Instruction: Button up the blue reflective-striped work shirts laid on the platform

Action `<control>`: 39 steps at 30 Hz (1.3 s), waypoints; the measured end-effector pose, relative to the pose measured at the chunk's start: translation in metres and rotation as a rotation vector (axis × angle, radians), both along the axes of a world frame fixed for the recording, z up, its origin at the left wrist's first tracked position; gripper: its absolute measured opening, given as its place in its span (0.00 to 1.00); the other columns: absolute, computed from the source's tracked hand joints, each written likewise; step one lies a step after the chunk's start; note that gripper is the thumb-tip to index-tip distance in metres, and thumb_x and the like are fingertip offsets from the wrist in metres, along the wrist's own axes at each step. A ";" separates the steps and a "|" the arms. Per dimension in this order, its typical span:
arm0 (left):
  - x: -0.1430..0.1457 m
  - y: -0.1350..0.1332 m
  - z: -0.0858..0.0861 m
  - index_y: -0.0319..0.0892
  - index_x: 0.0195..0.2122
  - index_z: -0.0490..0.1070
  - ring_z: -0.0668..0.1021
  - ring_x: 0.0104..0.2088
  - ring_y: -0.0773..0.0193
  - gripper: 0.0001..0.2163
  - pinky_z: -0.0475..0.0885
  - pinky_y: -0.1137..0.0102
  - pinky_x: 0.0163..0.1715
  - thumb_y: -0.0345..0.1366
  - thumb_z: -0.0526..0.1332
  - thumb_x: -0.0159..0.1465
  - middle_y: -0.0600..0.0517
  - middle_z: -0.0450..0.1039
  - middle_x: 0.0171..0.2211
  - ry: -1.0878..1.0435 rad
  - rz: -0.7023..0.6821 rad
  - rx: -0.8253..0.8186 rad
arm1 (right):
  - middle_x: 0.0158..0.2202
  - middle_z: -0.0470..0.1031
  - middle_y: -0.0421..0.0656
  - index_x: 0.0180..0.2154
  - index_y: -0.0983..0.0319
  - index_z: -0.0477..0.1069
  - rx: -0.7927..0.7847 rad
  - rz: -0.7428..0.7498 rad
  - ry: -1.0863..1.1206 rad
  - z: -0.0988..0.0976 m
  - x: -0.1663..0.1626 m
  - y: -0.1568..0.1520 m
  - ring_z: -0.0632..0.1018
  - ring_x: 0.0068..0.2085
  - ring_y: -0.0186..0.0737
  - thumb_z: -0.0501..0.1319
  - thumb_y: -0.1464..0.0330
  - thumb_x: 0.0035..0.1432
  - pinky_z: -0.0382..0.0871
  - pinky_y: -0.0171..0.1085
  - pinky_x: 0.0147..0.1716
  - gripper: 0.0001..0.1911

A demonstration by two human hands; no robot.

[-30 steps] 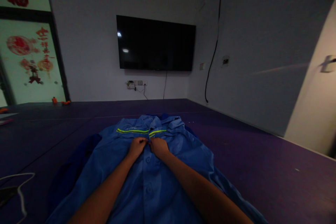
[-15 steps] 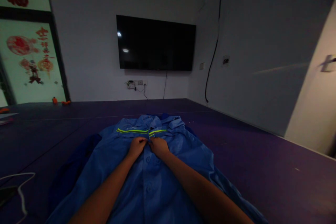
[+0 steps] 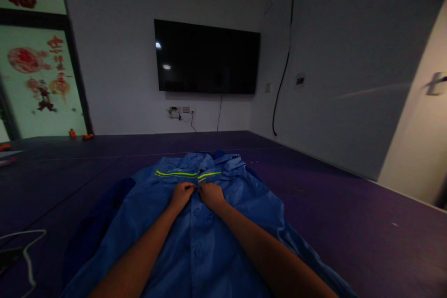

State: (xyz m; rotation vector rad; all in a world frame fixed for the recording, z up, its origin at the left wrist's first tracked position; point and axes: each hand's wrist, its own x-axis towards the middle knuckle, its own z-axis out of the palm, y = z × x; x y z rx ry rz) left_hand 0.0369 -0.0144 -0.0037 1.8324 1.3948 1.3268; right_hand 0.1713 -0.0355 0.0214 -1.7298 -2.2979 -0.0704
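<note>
A blue work shirt (image 3: pixel 220 265) lies spread out, front up, its collar at the far end and a yellow-green stripe (image 3: pixel 176 174) across the chest. My left hand (image 3: pixel 182 196) and my right hand (image 3: pixel 212 196) meet at the front placket just below the stripe. Both have their fingers pinched on the shirt's front edges. What lies between the fingertips, perhaps a button, is too small and dark to make out. Lower on the placket, a button (image 3: pixel 197 212) and another button (image 3: pixel 198 251) show. Darker blue cloth (image 3: pixel 92 228) sticks out from beneath the shirt's left side.
The shirt rests on a wide purple surface (image 3: pixel 324 223). A white cable (image 3: pixel 30 260) and a dark flat device (image 3: pixel 10 258) lie at the near left. Small orange objects (image 3: pixel 87 137) stand by the glass door (image 3: pixel 45 84). A television (image 3: pixel 209 58) hangs on the far wall.
Almost nothing differs. Both hands stay pinched at the same spot on the placket, and the shirt lies as before.
</note>
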 end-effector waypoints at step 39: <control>0.005 -0.008 0.005 0.39 0.16 0.66 0.68 0.22 0.66 0.21 0.60 0.73 0.23 0.51 0.52 0.54 0.55 0.64 0.16 -0.017 0.021 0.039 | 0.39 0.74 0.54 0.47 0.65 0.63 0.001 -0.048 0.093 0.000 0.000 0.000 0.77 0.39 0.46 0.46 0.71 0.60 0.67 0.39 0.36 0.15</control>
